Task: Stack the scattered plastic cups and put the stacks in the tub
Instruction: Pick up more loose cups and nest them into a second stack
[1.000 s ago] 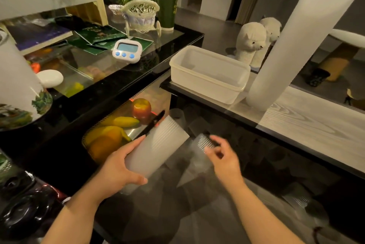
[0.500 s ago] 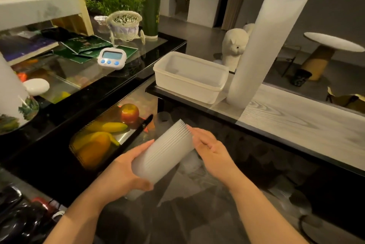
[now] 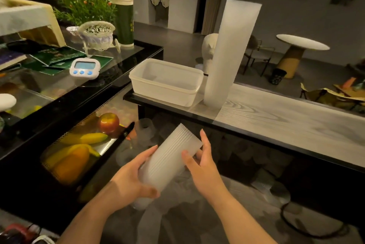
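So both hands hold one stack of cups (image 3: pixel 167 162), low in the middle of the frame. It's see-thru white plastic, tilted, w/ the open rims pointing up & right and the bottom end down & left. Left hand (image 3: pixel 132 178) wraps round the lower part, thumb on the near side, fingers curled on the far side. Right hand (image 3: pixel 201 164) holds the upper part near the rims, thumb on the side, fingers up by the top edge. Stack is above a dark glass top w/ more clear cups (image 3: pixel 146 129) lying on it just behind; they're blurry, can't count them.

Tub (image 3: pixel 166 83) sits in the middle of the frame, above the hands, on the edge of a wood-look counter (image 3: pixel 286 113). It's a white box, no lid on it, no cups seen inside. Just right of it, touching or nearly, a very tall stack of cups (image 3: pixel 231 54) stands & leans a bit right.

Left side: red apple (image 3: pixel 109 123), banana (image 3: pixel 90 138) & an orange fruit (image 3: pixel 69 164) in a tray under glass. Upper left: white timer (image 3: pixel 84 67), small wicker basket (image 3: pixel 97 35), green plant (image 3: pixel 83 0), tall green can (image 3: pixel 124 22). Far right: round table (image 3: pixel 302 43).
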Action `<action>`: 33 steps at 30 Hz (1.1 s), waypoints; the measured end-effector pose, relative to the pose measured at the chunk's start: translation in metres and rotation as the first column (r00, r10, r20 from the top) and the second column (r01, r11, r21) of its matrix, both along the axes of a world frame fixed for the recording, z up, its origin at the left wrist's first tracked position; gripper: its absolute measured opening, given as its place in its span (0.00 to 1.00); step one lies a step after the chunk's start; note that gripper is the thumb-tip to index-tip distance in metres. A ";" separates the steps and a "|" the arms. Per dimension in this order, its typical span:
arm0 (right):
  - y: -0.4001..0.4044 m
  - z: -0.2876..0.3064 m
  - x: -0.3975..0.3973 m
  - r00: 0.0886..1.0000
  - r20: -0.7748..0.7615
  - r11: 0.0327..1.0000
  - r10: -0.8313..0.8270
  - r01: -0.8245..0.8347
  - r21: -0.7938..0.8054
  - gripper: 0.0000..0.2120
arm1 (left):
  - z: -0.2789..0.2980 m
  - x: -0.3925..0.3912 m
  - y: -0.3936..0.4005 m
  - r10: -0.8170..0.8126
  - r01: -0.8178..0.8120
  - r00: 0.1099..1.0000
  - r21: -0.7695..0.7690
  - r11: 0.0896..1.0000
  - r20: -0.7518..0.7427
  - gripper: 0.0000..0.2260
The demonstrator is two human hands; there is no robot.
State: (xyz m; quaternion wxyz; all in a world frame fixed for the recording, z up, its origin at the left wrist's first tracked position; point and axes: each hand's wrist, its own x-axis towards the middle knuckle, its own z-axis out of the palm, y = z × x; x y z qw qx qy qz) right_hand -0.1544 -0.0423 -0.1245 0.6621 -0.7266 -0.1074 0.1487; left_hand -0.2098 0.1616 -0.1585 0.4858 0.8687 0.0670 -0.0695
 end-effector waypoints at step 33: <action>0.039 -0.140 0.095 0.760 0.165 0.143 0.629 0.096 -0.985 0.18 | -0.008 0.018 0.047 0.234 -0.248 0.953 -0.050 0.967 -0.193 0.58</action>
